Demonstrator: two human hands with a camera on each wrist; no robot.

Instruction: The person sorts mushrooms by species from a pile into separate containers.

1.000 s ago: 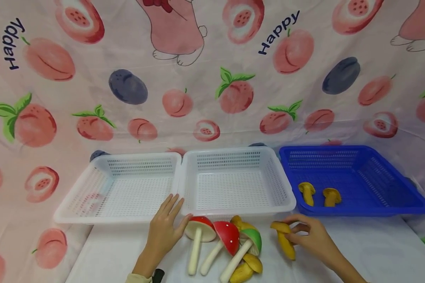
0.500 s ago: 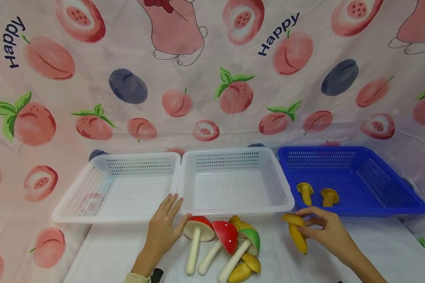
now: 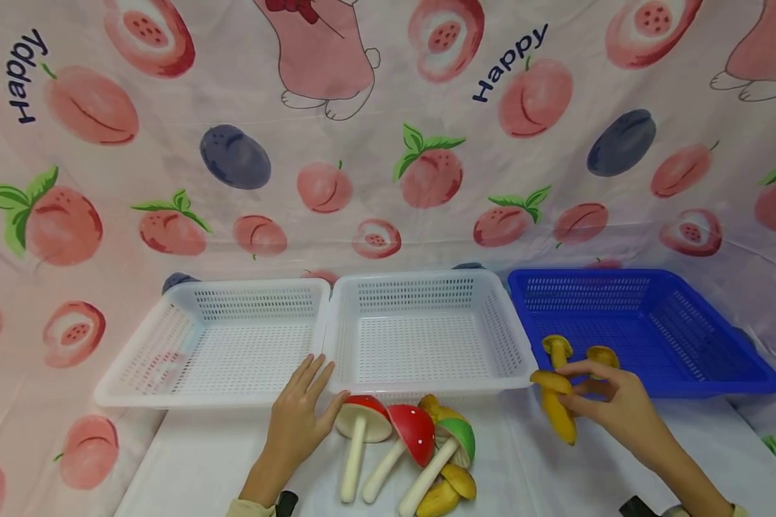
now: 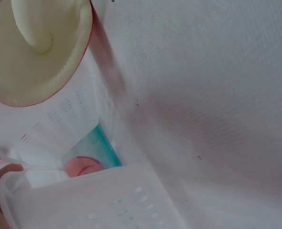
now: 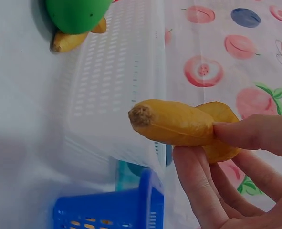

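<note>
My right hand (image 3: 614,402) pinches a yellow toy mushroom (image 3: 559,416) between thumb and fingers, at the front left corner of the blue basket (image 3: 718,373). In the right wrist view the mushroom (image 5: 174,123) is raised off the table, its brown stem end facing left. Two more yellow mushrooms (image 3: 558,348) lie inside the blue basket. With fingers extended, my left hand (image 3: 299,413) rests by the front rims of the white baskets, next to a red-capped mushroom (image 3: 357,438). Another red one (image 3: 404,445), a green-capped mushroom (image 3: 449,452) and yellow mushrooms (image 3: 451,492) lie to its right.
The left white basket (image 3: 136,398) and middle white basket (image 3: 440,388) stand side by side, with the blue one to their right. A peach-patterned cloth (image 3: 375,165) hangs behind them. White cloth (image 3: 200,459) covers the table.
My right hand has carried the yellow mushroom to the right and up, from the table in front to the blue basket's front corner. The left hand has stayed in place.
</note>
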